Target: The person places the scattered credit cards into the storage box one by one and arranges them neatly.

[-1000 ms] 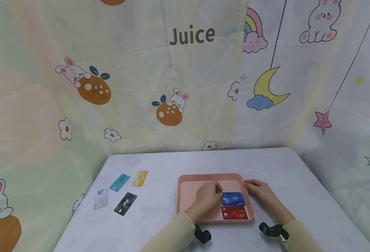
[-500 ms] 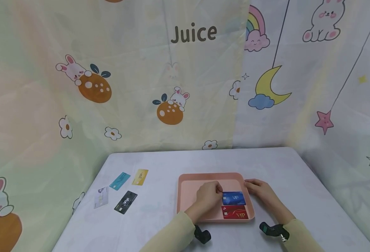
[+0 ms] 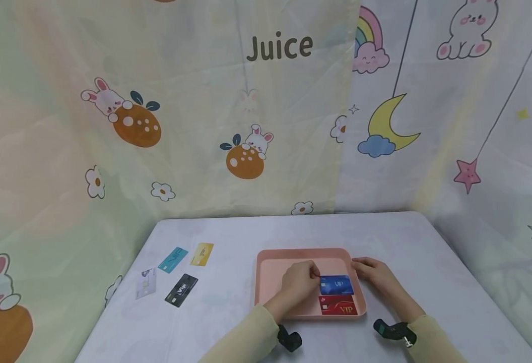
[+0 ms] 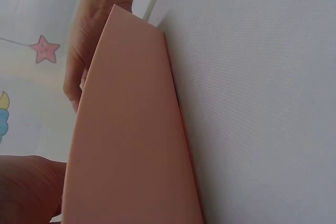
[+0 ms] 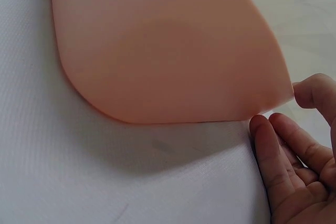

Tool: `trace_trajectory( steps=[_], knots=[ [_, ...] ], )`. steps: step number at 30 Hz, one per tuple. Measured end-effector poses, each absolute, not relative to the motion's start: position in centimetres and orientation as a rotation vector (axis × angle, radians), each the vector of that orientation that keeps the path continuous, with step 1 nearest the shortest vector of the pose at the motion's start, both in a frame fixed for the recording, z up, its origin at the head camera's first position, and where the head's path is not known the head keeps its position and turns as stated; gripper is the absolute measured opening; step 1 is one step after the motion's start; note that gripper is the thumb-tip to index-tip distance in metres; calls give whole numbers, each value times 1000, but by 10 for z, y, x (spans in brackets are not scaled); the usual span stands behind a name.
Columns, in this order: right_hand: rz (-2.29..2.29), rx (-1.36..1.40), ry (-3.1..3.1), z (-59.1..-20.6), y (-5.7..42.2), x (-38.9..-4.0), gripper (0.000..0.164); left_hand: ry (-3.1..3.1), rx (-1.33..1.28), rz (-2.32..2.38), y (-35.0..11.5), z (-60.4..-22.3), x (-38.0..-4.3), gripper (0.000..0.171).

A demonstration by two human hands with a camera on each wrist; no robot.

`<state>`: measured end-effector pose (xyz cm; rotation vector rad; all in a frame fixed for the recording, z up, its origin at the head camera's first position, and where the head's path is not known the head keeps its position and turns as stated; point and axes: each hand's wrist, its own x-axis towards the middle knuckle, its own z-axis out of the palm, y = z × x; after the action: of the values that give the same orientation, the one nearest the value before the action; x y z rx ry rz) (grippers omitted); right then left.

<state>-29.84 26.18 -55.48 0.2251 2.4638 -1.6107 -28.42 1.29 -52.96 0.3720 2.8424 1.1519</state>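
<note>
A pink tray [image 3: 272, 282] stands on the table, with a blue VIP card [image 3: 336, 285] lying just above a red VIP card [image 3: 337, 305] in its right part. My left hand [image 3: 298, 281] is over the tray, fingers curled, and pinches the blue card at its left edge; the fingertips are partly hidden. My right hand [image 3: 379, 280] holds the tray at its right side near the far corner. In the right wrist view, thumb and fingertips [image 5: 265, 135] meet the tray wall [image 5: 173, 61]. The left wrist view shows mostly the tray's near wall [image 4: 126, 129].
On the left of the table [image 3: 229, 327] lie a teal card [image 3: 173, 259], a gold card [image 3: 202, 254], a pale card [image 3: 145, 283] and a black VIP card [image 3: 181, 290]. A printed cloth hangs behind the table's far edge.
The head view shifts very slightly. Both hands, the tray and the cards keep their places.
</note>
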Motion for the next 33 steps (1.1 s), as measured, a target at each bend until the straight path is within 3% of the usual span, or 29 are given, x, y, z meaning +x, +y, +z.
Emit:
trace_trajectory(
  steps=[17,33],
  knots=[
    [-1604,217,2485,-553,263,-300,72,2839,397,1255,4,-511,-280,5],
    [-1584,241,2495,-556,262,-300,75,2936,437,1277,-42,-492,-282,5]
  ],
)
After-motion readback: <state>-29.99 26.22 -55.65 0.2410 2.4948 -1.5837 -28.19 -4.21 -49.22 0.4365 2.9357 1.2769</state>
